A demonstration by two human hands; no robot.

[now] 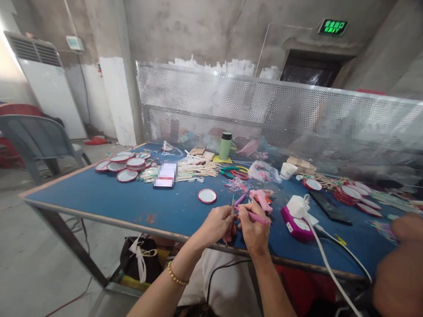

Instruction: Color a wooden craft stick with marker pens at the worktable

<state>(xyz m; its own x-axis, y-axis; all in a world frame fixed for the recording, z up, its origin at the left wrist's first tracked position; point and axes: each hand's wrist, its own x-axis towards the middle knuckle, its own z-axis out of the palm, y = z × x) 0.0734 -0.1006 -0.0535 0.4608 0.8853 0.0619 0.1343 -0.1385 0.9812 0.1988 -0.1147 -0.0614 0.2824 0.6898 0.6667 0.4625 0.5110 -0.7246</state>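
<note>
My left hand is closed on a thin stick with a greenish upper end, held close to upright over the table's front edge. Right beside it, my right hand grips a pink pen-shaped tool, its tip pointing left toward the stick. The fingertips of both hands nearly meet, and what lies between them is partly hidden. Just beyond the hands are a purple pen-like piece and a pink glue gun. A round white disc with a red rim lies flat to the left.
The blue table bears a phone, piled red-rimmed discs, wooden sticks, pliers and a green bottle. A purple power strip with white cables stands at right, near another person's blurred arm.
</note>
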